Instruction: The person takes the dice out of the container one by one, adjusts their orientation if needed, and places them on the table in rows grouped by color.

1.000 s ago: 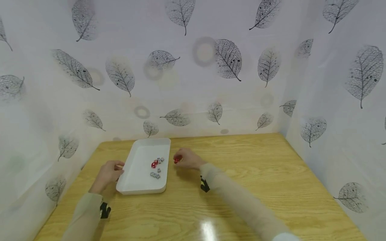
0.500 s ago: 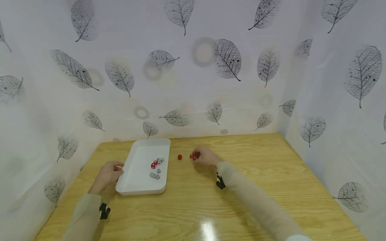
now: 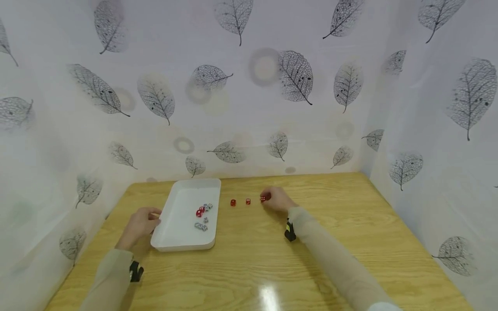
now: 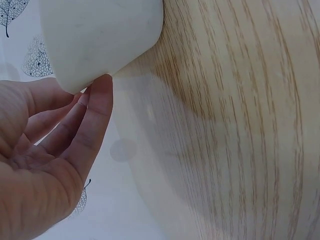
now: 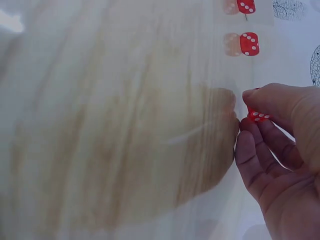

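A white tray stands left of centre on the table. My left hand holds its left side, the fingertips at the tray's edge in the left wrist view. Between thumb and fingers, my right hand pinches a red die with white pips, close over the tabletop. Left of that hand two more red dice stand in a row: one die beside the tray and another die midway. Inside the tray lie red dice and several small silvery dice.
The wooden table ends at the back and sides against a pale curtain printed with dark leaves. Each wrist wears a dark strapped device.
My right hand has moved right, away from the tray. It has set two red dice down in a row and still holds one. The left hand has stayed at the tray.
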Motion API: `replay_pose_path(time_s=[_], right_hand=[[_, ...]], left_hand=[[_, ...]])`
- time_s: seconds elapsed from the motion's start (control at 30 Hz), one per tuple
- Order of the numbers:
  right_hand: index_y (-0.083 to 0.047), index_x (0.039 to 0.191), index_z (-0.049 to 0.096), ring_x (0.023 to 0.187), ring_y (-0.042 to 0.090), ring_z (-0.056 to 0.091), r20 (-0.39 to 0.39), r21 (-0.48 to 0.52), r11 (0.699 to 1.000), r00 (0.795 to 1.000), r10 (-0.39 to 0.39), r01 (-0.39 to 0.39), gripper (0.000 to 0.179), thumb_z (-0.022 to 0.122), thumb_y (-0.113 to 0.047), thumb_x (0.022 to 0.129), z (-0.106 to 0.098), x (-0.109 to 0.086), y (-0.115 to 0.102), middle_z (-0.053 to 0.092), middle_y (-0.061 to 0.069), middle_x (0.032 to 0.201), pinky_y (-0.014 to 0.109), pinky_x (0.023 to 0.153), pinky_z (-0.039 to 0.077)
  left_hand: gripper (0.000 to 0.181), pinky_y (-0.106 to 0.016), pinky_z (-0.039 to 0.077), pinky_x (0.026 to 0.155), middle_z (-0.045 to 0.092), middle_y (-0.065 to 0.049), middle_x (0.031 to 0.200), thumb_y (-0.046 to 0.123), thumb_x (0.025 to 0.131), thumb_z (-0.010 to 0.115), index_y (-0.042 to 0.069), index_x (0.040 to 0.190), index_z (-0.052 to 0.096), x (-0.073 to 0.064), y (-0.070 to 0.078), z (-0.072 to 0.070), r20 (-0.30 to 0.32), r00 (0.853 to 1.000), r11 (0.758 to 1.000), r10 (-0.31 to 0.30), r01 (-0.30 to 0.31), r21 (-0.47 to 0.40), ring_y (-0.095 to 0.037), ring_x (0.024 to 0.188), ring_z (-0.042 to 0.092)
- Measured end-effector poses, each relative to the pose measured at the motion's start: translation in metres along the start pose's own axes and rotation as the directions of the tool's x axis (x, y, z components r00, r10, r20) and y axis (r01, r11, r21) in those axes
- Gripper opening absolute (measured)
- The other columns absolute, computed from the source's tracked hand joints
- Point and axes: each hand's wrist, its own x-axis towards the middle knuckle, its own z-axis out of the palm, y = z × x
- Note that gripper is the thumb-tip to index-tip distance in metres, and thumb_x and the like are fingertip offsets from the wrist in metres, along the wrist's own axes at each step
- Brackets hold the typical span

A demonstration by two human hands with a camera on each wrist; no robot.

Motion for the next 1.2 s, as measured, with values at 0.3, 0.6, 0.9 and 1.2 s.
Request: replay_pose_path(time_s=[0.3, 0.6, 0.9, 1.2], right_hand=[[0.002, 0.109, 0.071, 0.092, 0.021, 0.065, -0.002, 0.010, 1.000, 1.000, -0.001, 0.001, 0.027, 0.070, 0.000, 0.082, -0.003, -0.001, 0.004, 0.072, 0.012, 0.101, 0.035, 0.086, 0.055], [0.001, 0.108, 0.072, 0.090, 0.020, 0.066, -0.010, 0.016, 1.000, 1.000, -0.021, 0.021, 0.026, 0.071, 0.000, 0.082, -0.001, 0.000, 0.008, 0.073, 0.012, 0.100, 0.034, 0.084, 0.056], [-0.001, 0.113, 0.070, 0.097, 0.023, 0.065, 0.008, 0.027, 0.999, 1.000, 0.017, -0.017, 0.029, 0.070, -0.003, 0.085, -0.002, 0.000, 0.008, 0.071, 0.012, 0.105, 0.037, 0.090, 0.054], [0.003, 0.115, 0.068, 0.098, 0.025, 0.065, 0.007, 0.029, 1.000, 1.000, -0.007, 0.007, 0.034, 0.071, -0.005, 0.083, -0.007, -0.007, 0.012, 0.070, 0.014, 0.106, 0.039, 0.091, 0.054]], left_hand=[[0.035, -0.033, 0.058, 0.062, 0.065, -0.031, 0.107, 0.002, 0.094, 0.055, -0.012, 0.126, 0.055, 0.001, -0.001, 0.001, -0.003, 1.000, 1.000, -0.004, 0.004, 0.007, -0.026, 0.082, 0.067], [0.035, -0.034, 0.057, 0.061, 0.066, -0.030, 0.105, 0.003, 0.093, 0.056, -0.012, 0.125, 0.056, 0.001, 0.000, 0.000, -0.006, 1.000, 1.000, 0.000, 0.001, 0.026, -0.027, 0.081, 0.067], [0.034, -0.034, 0.058, 0.063, 0.066, -0.030, 0.106, 0.003, 0.093, 0.056, -0.011, 0.124, 0.057, 0.003, 0.003, -0.001, -0.004, 1.000, 0.999, -0.010, 0.010, 0.041, -0.027, 0.083, 0.067], [0.035, -0.034, 0.058, 0.063, 0.065, -0.031, 0.107, 0.002, 0.094, 0.056, -0.012, 0.125, 0.056, 0.003, 0.001, 0.000, 0.006, 1.000, 1.000, -0.008, 0.008, 0.028, -0.028, 0.085, 0.067]])
